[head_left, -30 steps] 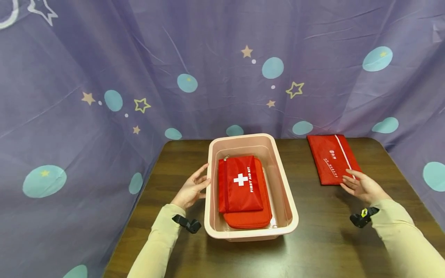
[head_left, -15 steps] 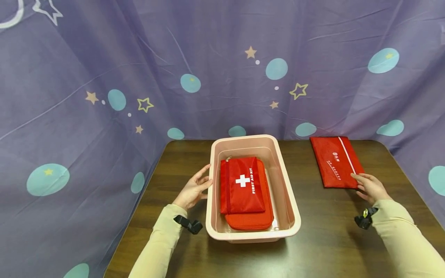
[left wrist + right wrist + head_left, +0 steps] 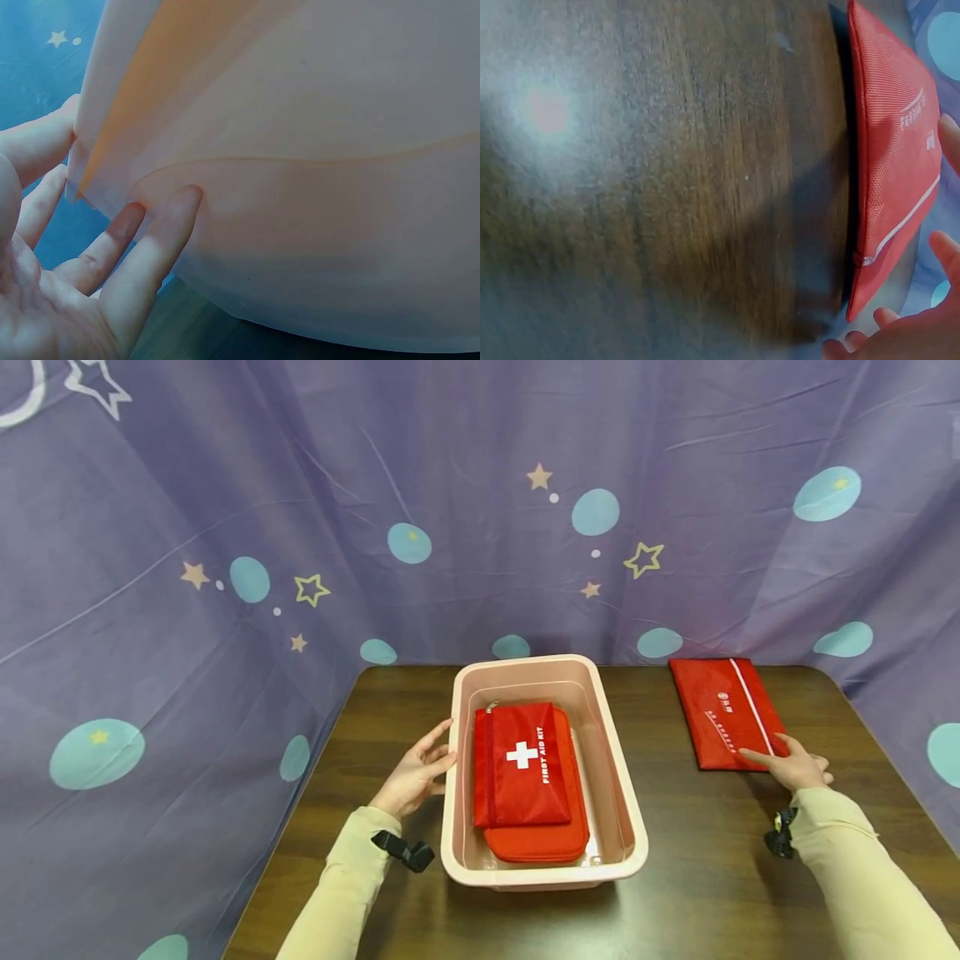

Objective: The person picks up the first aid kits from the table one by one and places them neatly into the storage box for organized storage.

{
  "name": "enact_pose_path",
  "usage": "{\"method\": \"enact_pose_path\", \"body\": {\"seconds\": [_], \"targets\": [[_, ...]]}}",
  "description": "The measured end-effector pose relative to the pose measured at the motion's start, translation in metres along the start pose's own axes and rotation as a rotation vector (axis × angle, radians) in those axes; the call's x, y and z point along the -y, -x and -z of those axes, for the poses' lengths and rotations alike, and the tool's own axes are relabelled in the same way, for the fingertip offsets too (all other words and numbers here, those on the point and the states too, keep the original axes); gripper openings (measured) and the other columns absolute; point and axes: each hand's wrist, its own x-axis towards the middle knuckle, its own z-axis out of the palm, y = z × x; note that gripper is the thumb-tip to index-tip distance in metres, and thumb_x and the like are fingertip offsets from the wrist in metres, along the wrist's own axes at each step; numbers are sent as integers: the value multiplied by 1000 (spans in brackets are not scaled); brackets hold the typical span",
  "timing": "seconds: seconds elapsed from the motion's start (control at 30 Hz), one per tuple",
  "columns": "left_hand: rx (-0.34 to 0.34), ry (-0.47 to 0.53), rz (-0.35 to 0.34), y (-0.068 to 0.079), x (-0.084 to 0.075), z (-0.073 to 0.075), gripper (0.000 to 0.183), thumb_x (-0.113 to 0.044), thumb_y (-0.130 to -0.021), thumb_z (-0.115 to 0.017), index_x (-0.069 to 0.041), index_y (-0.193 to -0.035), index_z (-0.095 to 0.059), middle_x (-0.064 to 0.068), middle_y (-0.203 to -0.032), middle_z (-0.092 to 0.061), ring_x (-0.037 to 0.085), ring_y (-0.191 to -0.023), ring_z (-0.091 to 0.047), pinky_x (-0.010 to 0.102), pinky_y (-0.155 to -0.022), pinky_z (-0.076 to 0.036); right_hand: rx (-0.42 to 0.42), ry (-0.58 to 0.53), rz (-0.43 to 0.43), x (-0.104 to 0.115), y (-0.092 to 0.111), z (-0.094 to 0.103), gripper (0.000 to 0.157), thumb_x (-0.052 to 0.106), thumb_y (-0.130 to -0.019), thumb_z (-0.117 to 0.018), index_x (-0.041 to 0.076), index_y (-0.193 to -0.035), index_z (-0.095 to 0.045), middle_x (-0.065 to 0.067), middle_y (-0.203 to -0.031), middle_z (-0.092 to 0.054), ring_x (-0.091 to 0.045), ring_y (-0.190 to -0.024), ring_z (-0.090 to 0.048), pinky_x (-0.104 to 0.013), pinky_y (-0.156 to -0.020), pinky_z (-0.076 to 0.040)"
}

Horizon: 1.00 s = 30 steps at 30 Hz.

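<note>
A pink plastic bin [image 3: 624, 777] stands mid-table, holding a red first aid kit pouch [image 3: 517, 802] with a white cross. Beneath that pouch lies an orange-red zip case [image 3: 536, 845]. My left hand [image 3: 408, 777] rests its extended fingers against the bin's left side; in the left wrist view its fingertips touch the outer wall [image 3: 315, 225]. At the right lies a flat red zip pouch [image 3: 708, 702] with white print and a white zip line. Over that pouch's near right corner, my right hand [image 3: 795, 766] has fingers spread, holding nothing; the right wrist view shows only part of it.
The dark wooden table [image 3: 675, 893] ends at a purple patterned curtain [image 3: 480, 568] behind and on both sides. Bare table separates the bin from the red zip pouch. Both wrists wear black cameras.
My right hand has turned and shifted at the flat red zip pouch's near right corner, fingers now pointing further left. The left hand, bin and pouches stay put; the view shifts slightly.
</note>
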Motion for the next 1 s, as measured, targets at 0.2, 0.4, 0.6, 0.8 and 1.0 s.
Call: {"method": "enact_pose_path", "body": {"seconds": [0.2,0.4,0.6,0.8,1.0], "targets": [[7,17,-7,1,-1,0,68,-5,-95,-54,-18,-152,-20,7,-115,-50,18,-96,-59,39,-71,-55,45,58,37,-3,-13,-6,109,63,-79,-60,2,-149,-2,-52,-132,-1,-70,-113,-7,-72,-86,-23],[12,1,-10,1,0,0,66,-3,-96,-51,-18,-152,-19,6,-116,-51,17,-97,-58,41,-73,-54,43,73,5,-2,-21,-11,110,61,-77,-63,2,-149,-3,-53,-130,-2,-69,-114,-7,-72,-86,-24],[4,-18,-4,2,-1,0,66,-3,-96,-50,-18,-152,-19,9,-120,-48,18,-98,-57,41,-73,-54,-19,115,-3,6,-23,-19,105,51,-76,-70,-1,-146,-13,-53,-126,-8,-68,-113,-12,-72,-89,-23],[9,-10,-3,1,-2,0,66,-4,-96,-51,-19,-152,-19,7,-118,-48,18,-98,-57,40,-73,-54,-31,123,-65,8,-24,-23,99,40,-73,-75,0,-145,-19,-52,-123,-9,-69,-113,-12,-75,-90,-19],[11,-12,-8,1,0,0,66,-3,-97,-50,-18,-152,-18,4,-115,-49,18,-97,-58,40,-73,-54,45,156,-59,7,-32,-16,104,53,-75,-68,-1,-145,-14,-52,-122,-6,-69,-111,-10,-75,-87,-23]]}}
